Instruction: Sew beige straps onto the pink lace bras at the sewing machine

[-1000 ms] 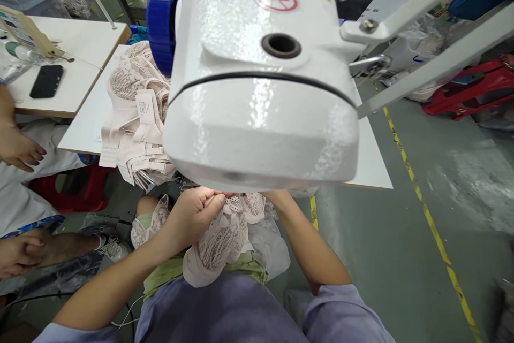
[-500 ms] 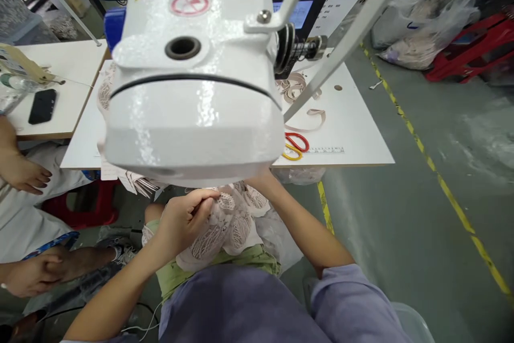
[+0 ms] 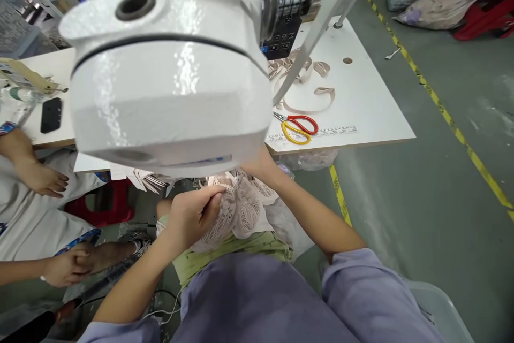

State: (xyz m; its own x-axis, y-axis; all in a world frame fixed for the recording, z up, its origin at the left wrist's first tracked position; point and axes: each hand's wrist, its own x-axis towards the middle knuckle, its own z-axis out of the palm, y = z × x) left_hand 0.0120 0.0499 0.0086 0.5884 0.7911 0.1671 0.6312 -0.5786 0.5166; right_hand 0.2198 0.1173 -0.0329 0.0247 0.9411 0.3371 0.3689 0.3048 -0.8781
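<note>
A pale pink lace garment (image 3: 247,212) hangs under the front of the white sewing machine head (image 3: 172,102) and drapes over my lap. My left hand (image 3: 196,214) is closed on its left edge, thumb pressed against the bent fingers. At the right, my right hand (image 3: 259,164) reaches beneath the machine head beside the lace. Its fingers are hidden by the machine, so their grip does not show. The needle area is mostly covered as well.
On the white table (image 3: 373,113) lie red-and-yellow-handled scissors (image 3: 299,128), a printed ruler scale and beige straps (image 3: 309,102). Folded pale pieces (image 3: 148,180) hang over the front edge. Another person's hands (image 3: 70,265) are at left, near a phone (image 3: 51,115).
The view has shifted closer, so the machine head sits further left and higher, and the scissors show more fully. Both my hands stay at the lace by the machine.
</note>
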